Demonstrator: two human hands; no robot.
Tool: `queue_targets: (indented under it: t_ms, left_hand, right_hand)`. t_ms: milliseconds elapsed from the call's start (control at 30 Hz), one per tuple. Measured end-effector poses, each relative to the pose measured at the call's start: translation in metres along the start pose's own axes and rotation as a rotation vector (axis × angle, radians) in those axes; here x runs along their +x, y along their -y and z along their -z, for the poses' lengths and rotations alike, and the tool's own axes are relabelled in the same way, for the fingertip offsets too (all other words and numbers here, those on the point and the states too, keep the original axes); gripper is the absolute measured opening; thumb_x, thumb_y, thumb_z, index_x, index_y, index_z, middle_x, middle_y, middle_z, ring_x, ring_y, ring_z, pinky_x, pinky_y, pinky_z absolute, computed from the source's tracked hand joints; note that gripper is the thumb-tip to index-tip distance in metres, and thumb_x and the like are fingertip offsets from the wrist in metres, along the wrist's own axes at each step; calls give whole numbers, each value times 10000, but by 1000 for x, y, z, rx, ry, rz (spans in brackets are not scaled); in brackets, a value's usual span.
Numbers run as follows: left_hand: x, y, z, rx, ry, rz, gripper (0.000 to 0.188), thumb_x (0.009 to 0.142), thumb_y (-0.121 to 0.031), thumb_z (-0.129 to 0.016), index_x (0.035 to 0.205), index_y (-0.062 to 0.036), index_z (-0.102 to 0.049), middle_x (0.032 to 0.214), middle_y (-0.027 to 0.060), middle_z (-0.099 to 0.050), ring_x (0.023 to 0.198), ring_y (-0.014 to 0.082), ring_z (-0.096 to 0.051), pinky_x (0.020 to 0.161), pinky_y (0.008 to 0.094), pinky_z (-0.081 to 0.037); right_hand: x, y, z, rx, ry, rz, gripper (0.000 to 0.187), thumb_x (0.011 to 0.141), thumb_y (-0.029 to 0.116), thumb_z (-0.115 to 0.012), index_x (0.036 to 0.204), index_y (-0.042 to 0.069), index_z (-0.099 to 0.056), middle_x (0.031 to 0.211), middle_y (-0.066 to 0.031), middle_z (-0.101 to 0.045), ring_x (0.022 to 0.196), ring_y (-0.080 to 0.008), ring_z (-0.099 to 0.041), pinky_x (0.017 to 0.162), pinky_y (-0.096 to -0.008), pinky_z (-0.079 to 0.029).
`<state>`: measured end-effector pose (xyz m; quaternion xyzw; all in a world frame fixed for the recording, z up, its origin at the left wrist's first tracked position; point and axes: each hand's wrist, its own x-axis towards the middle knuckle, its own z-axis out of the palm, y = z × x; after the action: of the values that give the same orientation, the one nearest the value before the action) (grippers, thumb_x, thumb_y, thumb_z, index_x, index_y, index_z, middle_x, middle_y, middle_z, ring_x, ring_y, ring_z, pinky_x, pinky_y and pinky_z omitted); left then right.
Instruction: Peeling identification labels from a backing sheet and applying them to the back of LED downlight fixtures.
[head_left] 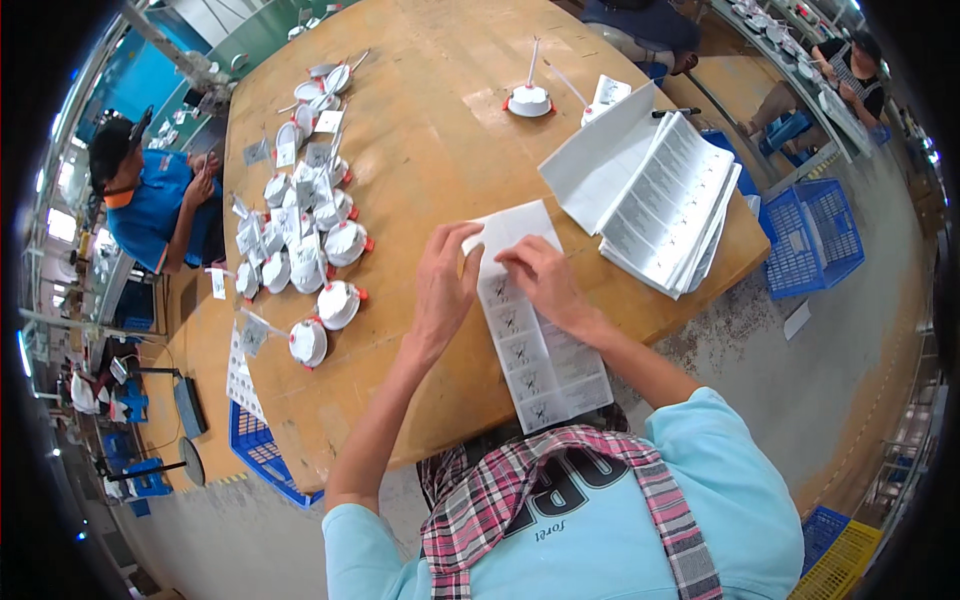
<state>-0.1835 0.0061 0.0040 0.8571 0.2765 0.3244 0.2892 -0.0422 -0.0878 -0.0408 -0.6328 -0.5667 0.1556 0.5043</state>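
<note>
A long white label sheet (535, 372), printed with rows of small panels, lies over the table's near edge in front of me. At its upper left corner my left hand (442, 285) has its fingers and thumb curled around the edge of the sheet. My right hand (548, 287) rests over the upper part of the sheet, thumb and fingers pinched together; whatever is between its fingertips is too small to tell. To the right lies a thick stack of similar label sheets (665, 205), its top sheets folded back.
Many round white lamp fittings (345, 243) with red clips cluster on the table's left. Another fitting (528, 100) stands at the far side, near a black pen (676, 112). Blue crates (815, 238) stand on the right floor. A co-worker (155, 195) is at the left.
</note>
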Motion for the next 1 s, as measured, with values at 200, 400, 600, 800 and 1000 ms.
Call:
queue_targets:
  t_ms: [200,400,600,800,1000]
  left_hand:
    - [144,42,-63,35,35,-59,414,840,-168,-665,1182,31,-543,1169,221,-564,1082,339,-557,895,387,-473]
    - [249,79,-130,84,159,50,654,684,-373,-754,1137,43,-530,1114,230,-563,1088,353,-515,921,418,-418]
    - [216,89,-99,33,-12,19,581,721,-296,-758,1137,57,-559,1064,221,-598,1035,322,-568,894,386,-444]
    - [80,40,-10,124,-135,103,577,714,-212,-771,1172,39,-526,1095,197,-576,1021,314,-561,890,374,-444]
    - [-43,15,28,268,-39,241,603,714,-197,-769,1207,14,-493,1161,173,-544,1130,310,-497,964,408,-388]
  right_hand:
    - [3,4,5,-81,23,103,82,804,49,-622,883,27,-632,826,-112,-575,818,-294,-561,719,-386,-461]
    - [3,2,-2,-169,70,173,101,778,52,-633,875,23,-633,844,-104,-570,833,-277,-556,727,-379,-463]
    - [1,1,-1,-144,97,170,135,765,46,-634,898,18,-634,843,-99,-569,829,-267,-558,724,-370,-467]
    - [2,6,7,-81,98,166,101,786,53,-639,882,22,-632,795,-101,-566,771,-279,-560,681,-371,-469]
    - [3,15,9,27,60,162,56,824,33,-626,875,11,-632,794,-118,-589,774,-289,-578,677,-368,-471]
